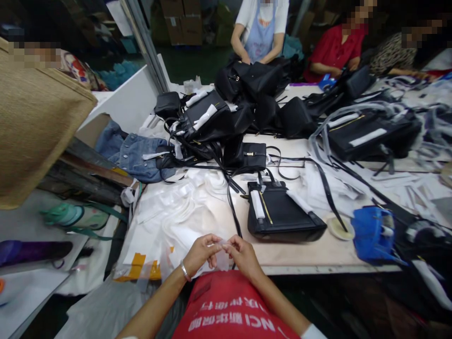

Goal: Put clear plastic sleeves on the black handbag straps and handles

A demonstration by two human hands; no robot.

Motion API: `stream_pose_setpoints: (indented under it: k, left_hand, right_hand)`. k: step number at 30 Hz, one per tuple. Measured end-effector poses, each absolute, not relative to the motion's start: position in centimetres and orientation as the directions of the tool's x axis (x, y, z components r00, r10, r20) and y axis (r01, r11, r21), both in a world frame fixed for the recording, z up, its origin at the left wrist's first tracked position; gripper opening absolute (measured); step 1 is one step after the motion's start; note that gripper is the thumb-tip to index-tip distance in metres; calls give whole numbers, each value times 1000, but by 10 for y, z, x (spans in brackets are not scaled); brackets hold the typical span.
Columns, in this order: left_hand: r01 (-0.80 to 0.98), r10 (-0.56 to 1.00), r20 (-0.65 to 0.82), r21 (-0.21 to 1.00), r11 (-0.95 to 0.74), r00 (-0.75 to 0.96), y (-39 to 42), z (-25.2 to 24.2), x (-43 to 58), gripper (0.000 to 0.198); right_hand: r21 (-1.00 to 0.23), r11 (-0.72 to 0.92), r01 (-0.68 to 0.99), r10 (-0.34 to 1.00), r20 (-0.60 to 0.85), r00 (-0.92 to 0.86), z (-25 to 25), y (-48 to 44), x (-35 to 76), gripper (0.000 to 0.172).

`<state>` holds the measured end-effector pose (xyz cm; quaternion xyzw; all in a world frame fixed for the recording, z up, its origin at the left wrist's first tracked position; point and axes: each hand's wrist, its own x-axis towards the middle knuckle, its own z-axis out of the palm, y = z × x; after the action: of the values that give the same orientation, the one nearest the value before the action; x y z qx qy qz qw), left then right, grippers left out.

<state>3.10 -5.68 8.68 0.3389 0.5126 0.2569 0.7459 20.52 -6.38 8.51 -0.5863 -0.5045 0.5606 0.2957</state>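
Observation:
My left hand (200,256) and my right hand (243,254) meet close to my red apron, at the table's front edge. Both have their fingers pinched on a thin, translucent white sheet (222,260), perhaps plastic or tissue; the exact material is hard to tell. Just beyond my right hand lies a black handbag (282,212) with a gold zipper and white wrapping on its straps. A black strap (231,207) runs down the table toward my fingers. To the left spreads a pile of white wrapping sheets (183,212).
Black bags (212,117) are heaped across the middle of the table. A blue plastic container (374,233) and a small round dish (341,229) stand at right. A denim garment (137,153) lies at left, below a metal post (148,47). Several co-workers sit or stand across the table.

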Motion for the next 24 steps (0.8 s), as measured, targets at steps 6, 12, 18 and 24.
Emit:
stream_pose_setpoints:
  k: [6, 12, 18, 24]
  left_hand:
    - [-85, 743, -594, 761, 643, 308, -65, 80, 36, 31]
    - [9, 757, -625, 772, 635, 190, -65, 68, 23, 28]
    - [98, 839, -543, 837, 538, 29, -54, 71, -13, 25]
    - [199, 898, -440, 880, 431, -1, -50, 87, -26, 23]
  right_hand:
    - [-877, -455, 156, 865, -477, -154, 67, -66, 196, 32]
    - [-801, -553, 227, 784, -593, -184, 42, -64, 221, 39]
    - [-477, -257, 841, 891, -454, 15, 22, -64, 247, 30]
    - [-508, -286, 812, 861, -509, -15, 14, -58, 238, 19]
